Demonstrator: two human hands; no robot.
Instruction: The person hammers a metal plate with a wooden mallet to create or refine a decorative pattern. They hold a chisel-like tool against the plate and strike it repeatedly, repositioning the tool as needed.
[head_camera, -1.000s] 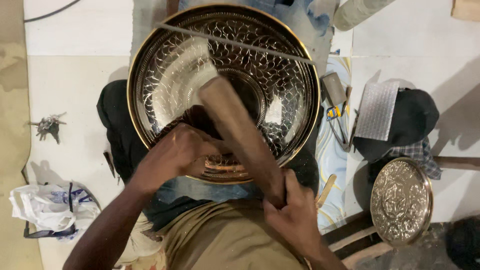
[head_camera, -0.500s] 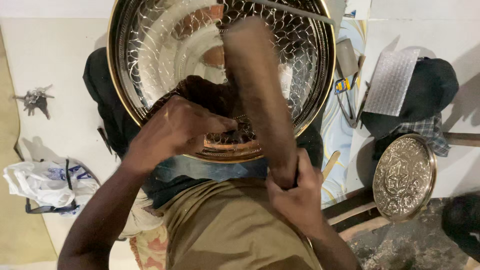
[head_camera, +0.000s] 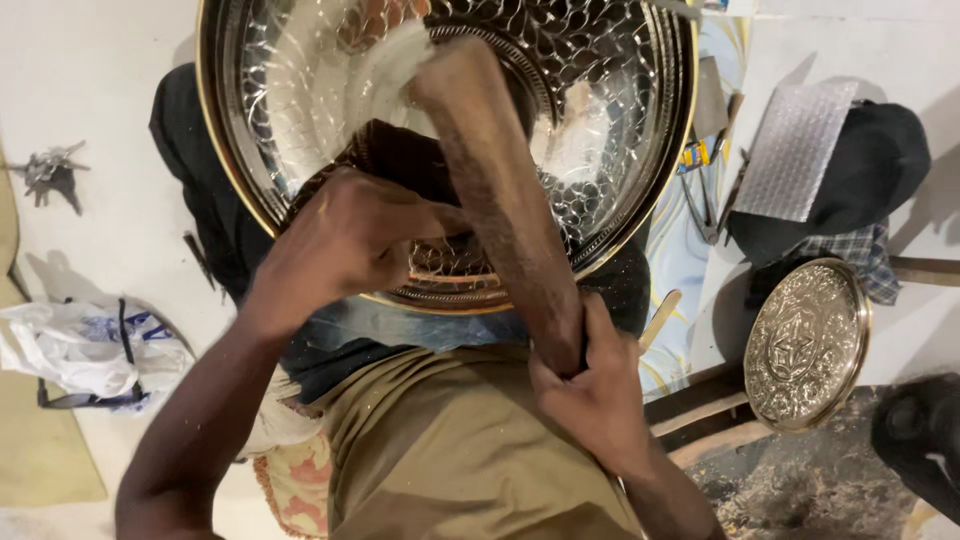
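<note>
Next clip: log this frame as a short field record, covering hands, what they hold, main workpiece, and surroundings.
view: head camera, looking down
left hand: fist pressed on the large tray, what it grips is hidden
right hand: shut on the wooden mallet at its lower end
mallet: slants up over the tray's middle
large tray: round, embossed silver metal with gold rim, on the lap
small tray: embossed, to the right
floor left: white plastic bag, bunch of keys
</note>
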